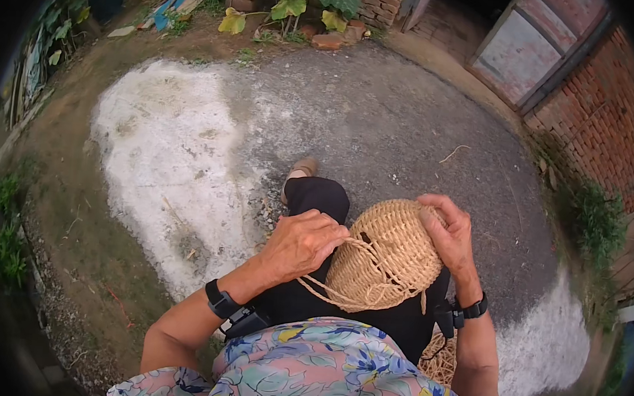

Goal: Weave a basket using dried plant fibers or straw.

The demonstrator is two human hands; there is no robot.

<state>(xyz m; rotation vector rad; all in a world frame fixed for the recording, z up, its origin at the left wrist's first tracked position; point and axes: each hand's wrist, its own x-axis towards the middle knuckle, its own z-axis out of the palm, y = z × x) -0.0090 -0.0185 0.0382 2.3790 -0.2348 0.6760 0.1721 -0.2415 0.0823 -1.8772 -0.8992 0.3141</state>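
Note:
A woven straw basket (387, 252) rests tilted in my lap over dark trousers, with loose braided cords across its lower left part and a dark gap near its upper left. My left hand (302, 245) pinches a straw cord (358, 243) just left of the basket. My right hand (444, 234) grips the basket at its upper right, thumb on the weave, fingers curled over the edge. Beside my right leg, partly hidden by it and my shirt, lies a pile of loose straw (440, 356).
I sit on a paved yard (465, 113) with white patches and mossy dirt. A brick wall (605, 131), a doorway with a worn door panel (515, 46), leafy plants (287, 6) and some blue scrap (172, 9) line the edges. My shoe (303, 167) shows ahead.

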